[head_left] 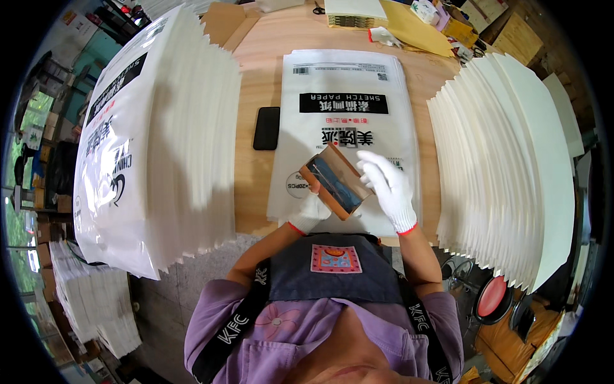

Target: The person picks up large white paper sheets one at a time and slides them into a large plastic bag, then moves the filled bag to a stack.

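White knit gloves with red cuffs on left hand (309,214) and right hand (389,185), short lilac shirt sleeves with pink flower print, dark grey apron bearing pink-bordered patch, black lettered straps.

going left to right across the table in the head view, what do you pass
tall stack of plastic bags → black phone → flat printed bag → brown card under the gloved hands → fanned stack of cream paper sheets

A flat black phone (266,128) lies on the pale wooden bench (256,70). To its left slumps a tall fanned stack of white printed plastic bags (153,141); to the right, well apart, fanned cream paper sheets (511,160). A round red stool (492,296) stands below them.
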{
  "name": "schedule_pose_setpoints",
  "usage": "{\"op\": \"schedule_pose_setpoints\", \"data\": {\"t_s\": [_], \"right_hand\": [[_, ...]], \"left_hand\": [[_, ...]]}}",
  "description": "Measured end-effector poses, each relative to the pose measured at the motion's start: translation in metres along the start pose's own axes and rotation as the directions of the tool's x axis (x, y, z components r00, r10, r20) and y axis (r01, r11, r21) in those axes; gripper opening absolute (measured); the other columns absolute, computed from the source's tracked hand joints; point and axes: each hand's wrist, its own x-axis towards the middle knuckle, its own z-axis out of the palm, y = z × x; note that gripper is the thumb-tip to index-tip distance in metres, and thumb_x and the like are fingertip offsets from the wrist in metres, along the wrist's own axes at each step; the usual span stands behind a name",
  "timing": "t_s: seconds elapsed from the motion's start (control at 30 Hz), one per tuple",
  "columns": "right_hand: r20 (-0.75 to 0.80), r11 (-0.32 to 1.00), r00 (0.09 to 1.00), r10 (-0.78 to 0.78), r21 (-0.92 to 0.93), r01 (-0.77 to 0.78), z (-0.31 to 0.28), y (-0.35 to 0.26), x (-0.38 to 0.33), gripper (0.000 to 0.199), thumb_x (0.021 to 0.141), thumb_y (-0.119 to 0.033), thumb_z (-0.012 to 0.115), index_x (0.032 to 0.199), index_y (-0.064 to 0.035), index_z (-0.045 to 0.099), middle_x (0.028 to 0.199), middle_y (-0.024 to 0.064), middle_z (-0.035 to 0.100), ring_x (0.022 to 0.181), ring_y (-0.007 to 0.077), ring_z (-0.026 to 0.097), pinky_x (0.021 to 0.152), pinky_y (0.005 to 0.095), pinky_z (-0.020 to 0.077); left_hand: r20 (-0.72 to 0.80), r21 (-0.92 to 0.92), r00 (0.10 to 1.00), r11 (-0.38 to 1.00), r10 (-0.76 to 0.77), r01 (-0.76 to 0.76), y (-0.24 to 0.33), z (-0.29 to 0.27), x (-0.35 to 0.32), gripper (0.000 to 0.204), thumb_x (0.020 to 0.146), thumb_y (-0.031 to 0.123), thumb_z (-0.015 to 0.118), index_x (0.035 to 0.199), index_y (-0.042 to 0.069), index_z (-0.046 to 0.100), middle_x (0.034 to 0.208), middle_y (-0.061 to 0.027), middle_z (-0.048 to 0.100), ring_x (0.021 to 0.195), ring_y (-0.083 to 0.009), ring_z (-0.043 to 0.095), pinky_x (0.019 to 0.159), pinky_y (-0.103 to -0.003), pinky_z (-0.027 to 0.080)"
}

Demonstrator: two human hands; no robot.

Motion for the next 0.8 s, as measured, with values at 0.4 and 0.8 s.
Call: {"op": "schedule_pose_setpoints", "data": {"t_s": [0.4, 0.8], "right_hand": [[0.013, 0.73, 0.952, -0.307, -0.639, 0.244, 0.049, 0.053, 0.004, 0.022, 0.086, -0.021, 0.06, 0.107, -0.0198, 0.063, 0.083, 0.0061, 0.067, 0.066, 0.0266, 0.066, 0.056, 0.0369, 0.0511], [0.078, 0.612, 0.928, -0.364, -0.731, 0.301, 0.055, 0.054, 0.022, 0.019, 0.084, -0.019, 0.058, 0.102, -0.0198, 0.065, 0.079, 0.0058, 0.065, 0.065, 0.0278, 0.065, 0.055, 0.0378, 0.0512]], "left_hand": [[-0.12, 0.223, 0.987, 0.966, -0.105, 0.13, -0.002, 0.025, -0.002, 0.034, 0.101, 0.023, 0.048, 0.131, 0.008, 0.043, 0.123, -0.0035, 0.053, 0.115, -0.0148, 0.051, 0.099, -0.031, 0.042], [-0.323, 0.179, 0.945, 0.984, 0.042, 0.018, -0.008, 0.008, 0.002, 0.027, 0.097, 0.024, 0.056, 0.119, 0.01, 0.05, 0.104, 0.0008, 0.057, 0.093, -0.0108, 0.057, 0.081, -0.027, 0.048]]}}
